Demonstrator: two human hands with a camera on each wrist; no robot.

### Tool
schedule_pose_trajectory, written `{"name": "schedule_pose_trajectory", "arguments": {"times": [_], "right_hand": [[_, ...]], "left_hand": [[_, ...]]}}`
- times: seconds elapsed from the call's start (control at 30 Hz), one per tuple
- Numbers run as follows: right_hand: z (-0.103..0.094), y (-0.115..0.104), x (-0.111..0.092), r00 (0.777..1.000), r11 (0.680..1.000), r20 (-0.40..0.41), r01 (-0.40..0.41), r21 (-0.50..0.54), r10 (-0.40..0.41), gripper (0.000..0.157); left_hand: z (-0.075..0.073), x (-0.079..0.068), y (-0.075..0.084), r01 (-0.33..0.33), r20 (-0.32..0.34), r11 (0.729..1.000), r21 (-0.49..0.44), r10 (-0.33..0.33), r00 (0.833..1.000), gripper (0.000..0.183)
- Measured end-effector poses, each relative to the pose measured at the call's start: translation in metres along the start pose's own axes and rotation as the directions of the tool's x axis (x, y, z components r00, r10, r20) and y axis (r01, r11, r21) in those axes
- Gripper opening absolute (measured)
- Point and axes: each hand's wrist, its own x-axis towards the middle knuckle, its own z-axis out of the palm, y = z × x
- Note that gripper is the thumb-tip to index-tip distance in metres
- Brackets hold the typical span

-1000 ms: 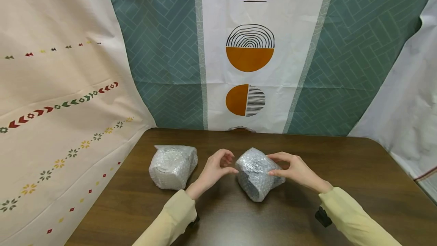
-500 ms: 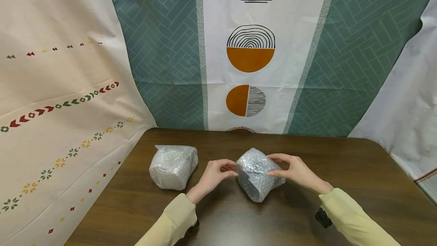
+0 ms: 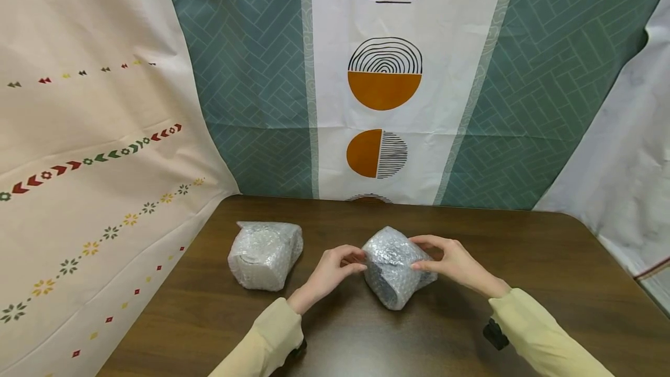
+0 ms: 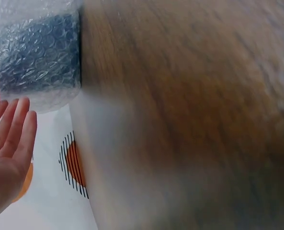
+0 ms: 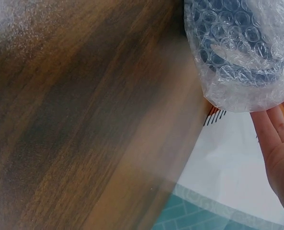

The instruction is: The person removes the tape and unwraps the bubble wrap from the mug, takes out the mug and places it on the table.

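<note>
A bubble-wrapped bundle [image 3: 392, 266] with a dark part showing through sits near the middle of the table, one corner pointing toward me. My right hand [image 3: 445, 259] holds its right side, thumb in front and fingers at the back. In the right wrist view, those fingers [image 5: 268, 125] reach behind the lower edge of the wrap. My left hand [image 3: 335, 269] is at the bundle's left side, fingertips right at the wrap and thumb held apart from the fingers. The left wrist view has this hand's extended fingers [image 4: 19, 129] beside the bundle [image 4: 41, 52].
Another bubble-wrapped bundle [image 3: 264, 258], paler, stands on the left of the brown wooden table [image 3: 523, 249]. Behind the table's far edge hangs a patterned green and white cloth [image 3: 262, 74]. A cream cloth [image 3: 104, 132] hangs along the left side.
My left hand has lowered its fingers and come right up to the bundle's left side. The right hand and both bundles have stayed in place.
</note>
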Motion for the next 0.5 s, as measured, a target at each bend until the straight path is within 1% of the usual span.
{"name": "schedule_pose_trajectory", "arguments": {"times": [0.1,0.23,0.37,0.5], "right_hand": [[0.002,0.012,0.001,1.000,1.000,-0.006,0.004,0.003,-0.004,0.052],[0.005,0.032,0.003,1.000,1.000,-0.013,0.001,-0.002,-0.001,0.054],[0.006,0.038,0.003,1.000,1.000,-0.019,0.009,-0.003,-0.009,0.055],[0.007,0.039,0.003,1.000,1.000,-0.020,0.008,-0.001,-0.008,0.055]], "left_hand": [[0.002,0.002,-0.007,-0.013,-0.036,0.999,0.033,0.014,0.999,0.013],[0.003,0.005,-0.009,-0.047,-0.071,0.999,0.023,0.049,0.996,0.007],[0.005,0.007,-0.009,-0.052,-0.093,0.999,0.007,0.053,0.994,0.005],[0.006,0.008,-0.009,-0.056,-0.135,0.998,0.037,0.060,0.989,0.006]]}}
